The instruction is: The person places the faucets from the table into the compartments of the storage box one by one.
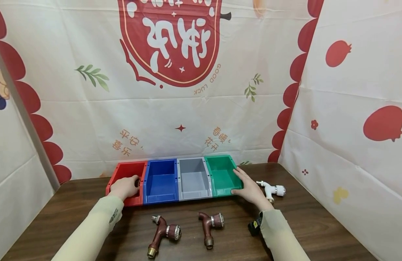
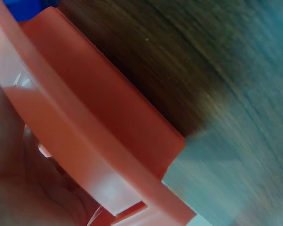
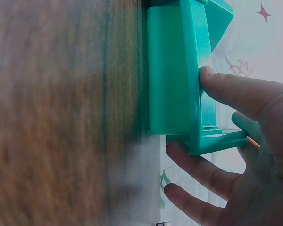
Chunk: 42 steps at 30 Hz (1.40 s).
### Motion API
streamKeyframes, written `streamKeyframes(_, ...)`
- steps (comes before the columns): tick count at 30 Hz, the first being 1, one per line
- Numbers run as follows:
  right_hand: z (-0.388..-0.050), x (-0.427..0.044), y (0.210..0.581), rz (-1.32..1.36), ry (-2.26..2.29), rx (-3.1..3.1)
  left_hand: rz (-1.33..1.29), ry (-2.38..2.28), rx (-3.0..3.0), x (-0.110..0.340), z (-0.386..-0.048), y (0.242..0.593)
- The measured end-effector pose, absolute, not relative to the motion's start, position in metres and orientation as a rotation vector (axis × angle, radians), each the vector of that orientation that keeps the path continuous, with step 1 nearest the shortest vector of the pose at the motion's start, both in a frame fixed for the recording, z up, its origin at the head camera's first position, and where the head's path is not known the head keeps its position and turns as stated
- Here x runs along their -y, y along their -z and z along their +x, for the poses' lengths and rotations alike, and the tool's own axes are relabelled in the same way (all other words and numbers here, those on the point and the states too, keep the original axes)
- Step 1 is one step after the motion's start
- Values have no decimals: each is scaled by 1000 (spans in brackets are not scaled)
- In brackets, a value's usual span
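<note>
A row of joined bins stands at the back of the table: a red bin (image 1: 130,167), a blue bin (image 1: 162,184), a grey bin (image 1: 193,183) and a green bin (image 1: 222,174). My left hand (image 1: 124,187) reaches into the red bin with its fingers bent. Whether it holds anything is hidden, although something dark shows between finger and thumb. At the green bin's right front corner, my right hand (image 1: 251,189) grips the bin. In the right wrist view, the thumb (image 3: 226,87) lies at the front rim and other fingers touch the side wall.
Two brown-red taps, one left (image 1: 161,233) and one right (image 1: 207,228), lie in front of the bins. A white tap (image 1: 271,190) lies right of my right hand. Beside my right cuff is a small black object (image 1: 254,227). Printed cloth walls (image 1: 188,119) enclose the table.
</note>
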State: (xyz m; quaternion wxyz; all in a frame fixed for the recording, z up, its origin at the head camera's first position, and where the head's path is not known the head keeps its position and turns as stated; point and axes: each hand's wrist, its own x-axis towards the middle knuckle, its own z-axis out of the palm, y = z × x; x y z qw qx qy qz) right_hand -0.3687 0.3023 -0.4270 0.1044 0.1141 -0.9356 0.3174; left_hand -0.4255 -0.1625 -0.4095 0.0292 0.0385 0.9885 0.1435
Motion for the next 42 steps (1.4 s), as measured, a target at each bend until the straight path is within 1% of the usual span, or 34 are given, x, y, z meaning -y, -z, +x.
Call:
streamKeyframes(12, -368, -302, 428, 335, -941, 2752, 137, -444, -3046, 166, -429, 413)
streamKeyframes(18, -369, -300, 429, 341, -952, 2758, 115, -458, -3046, 169, -425, 414)
streamKeyframes(22, -369, -300, 429, 339, -943, 2764, 129, -446, -3073, 168, -420, 409)
streamKeyframes(32, -370, -307, 427, 328, -906, 2753, 258, -425, -3149, 166, -407, 388)
streamKeyframes(42, -372, -306, 428, 355, -918, 2758, 379, -477, -3260, 170, -376, 374)
